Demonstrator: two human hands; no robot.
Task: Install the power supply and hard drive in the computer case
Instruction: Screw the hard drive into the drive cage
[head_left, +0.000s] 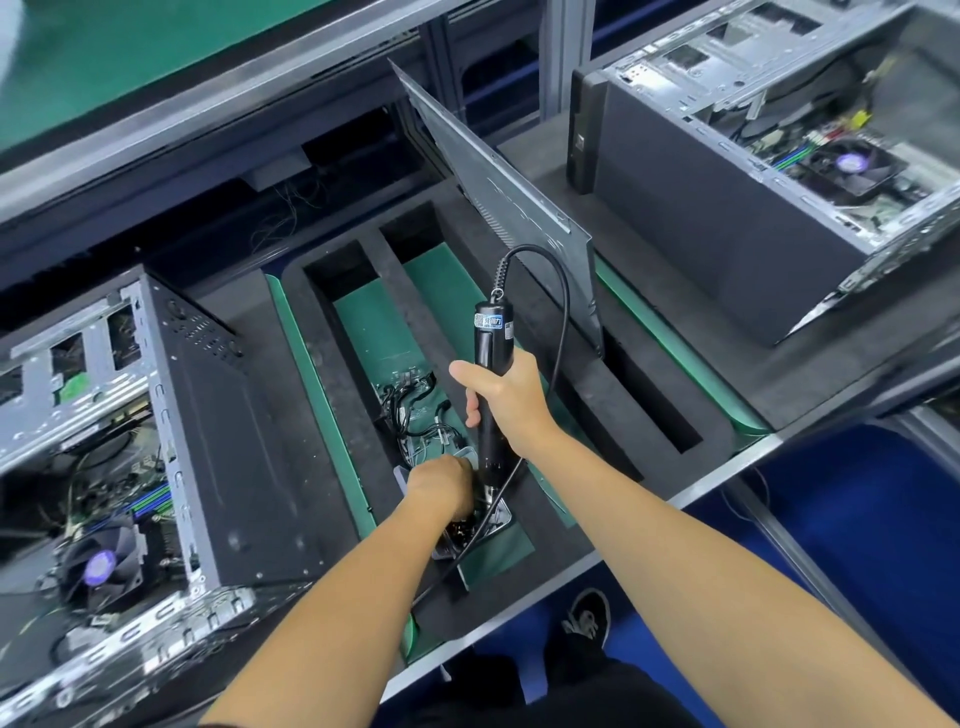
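Two hands busy over the black foam tray: right hand grips the black electric screwdriver, left hand pinches something in the small metal screw dish. Open grey computer case sits left of the tray. Looks like screw-loading; next, carry it to the case.

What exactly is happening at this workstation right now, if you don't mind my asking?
A person is working at an assembly bench. Their right hand grips a corded electric screwdriver held upright, tip down over a small metal part lying in a slot of the black foam tray. Their left hand reaches down beside the tip; what it holds is hidden. Two open computer cases, one on the left and one on the right, flank the tray.
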